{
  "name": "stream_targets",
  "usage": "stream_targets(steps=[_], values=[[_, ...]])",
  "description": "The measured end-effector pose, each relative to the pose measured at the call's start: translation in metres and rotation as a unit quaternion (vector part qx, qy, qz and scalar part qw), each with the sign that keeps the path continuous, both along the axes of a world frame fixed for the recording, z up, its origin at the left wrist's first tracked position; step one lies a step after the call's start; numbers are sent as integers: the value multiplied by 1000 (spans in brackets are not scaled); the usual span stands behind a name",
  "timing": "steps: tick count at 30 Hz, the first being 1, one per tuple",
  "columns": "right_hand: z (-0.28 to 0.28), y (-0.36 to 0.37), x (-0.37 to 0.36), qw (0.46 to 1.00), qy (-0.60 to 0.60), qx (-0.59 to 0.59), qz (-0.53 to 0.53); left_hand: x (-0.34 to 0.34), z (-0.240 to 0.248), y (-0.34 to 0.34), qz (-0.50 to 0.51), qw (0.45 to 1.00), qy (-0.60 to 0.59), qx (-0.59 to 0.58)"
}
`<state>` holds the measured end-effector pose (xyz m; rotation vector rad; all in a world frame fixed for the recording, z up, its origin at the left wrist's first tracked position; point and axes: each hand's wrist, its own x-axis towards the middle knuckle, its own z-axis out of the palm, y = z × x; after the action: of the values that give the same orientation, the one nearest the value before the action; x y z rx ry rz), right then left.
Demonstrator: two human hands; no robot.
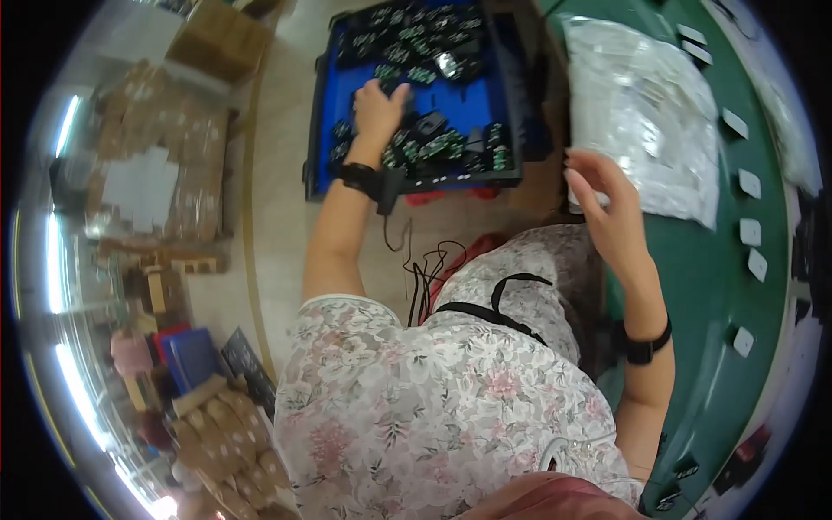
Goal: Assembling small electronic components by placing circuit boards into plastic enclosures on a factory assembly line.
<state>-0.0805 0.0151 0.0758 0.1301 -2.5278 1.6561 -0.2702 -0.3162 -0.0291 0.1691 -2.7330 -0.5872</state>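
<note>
My left hand [376,114] reaches into a blue-lined crate [472,108] with a dark rim. Its fingers curl down among small black parts with green patches, and whatever lies in them is dark and cannot be made out. More black-and-green parts [433,149] lie loose at the near end of the crate, with a large heap [407,30] at the far end. To the right, my right hand [611,208] hovers by the near left corner of a silvery plastic bag [646,121]. Thumb and fingers are apart there, with nothing between them.
The bag rests on a green tabletop [685,277] on my right. Several small white pieces [750,231] lie spread along it. Left of me stand a wrapped stack of cartons [165,186], a blue bin [192,360] and brown packages [230,438]. Black cords [425,264] dangle below the crate.
</note>
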Motion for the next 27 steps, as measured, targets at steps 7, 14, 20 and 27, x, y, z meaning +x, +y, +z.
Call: stream_targets(steps=[7, 14, 20, 27], values=[[-136, -95, -110, 992, -65, 60, 95, 22, -78, -117, 165, 944, -284, -15], [-159, -144, -106, 915, -160, 337, 157, 42, -92, -57, 24, 962, -264, 59], [-207, -160, -129, 961, -75, 263, 33, -8, -131, -18, -39, 910, -161, 380], [-180, -107, -137, 964, -82, 249, 29, 34, -59, -63, -62, 983, -157, -67]])
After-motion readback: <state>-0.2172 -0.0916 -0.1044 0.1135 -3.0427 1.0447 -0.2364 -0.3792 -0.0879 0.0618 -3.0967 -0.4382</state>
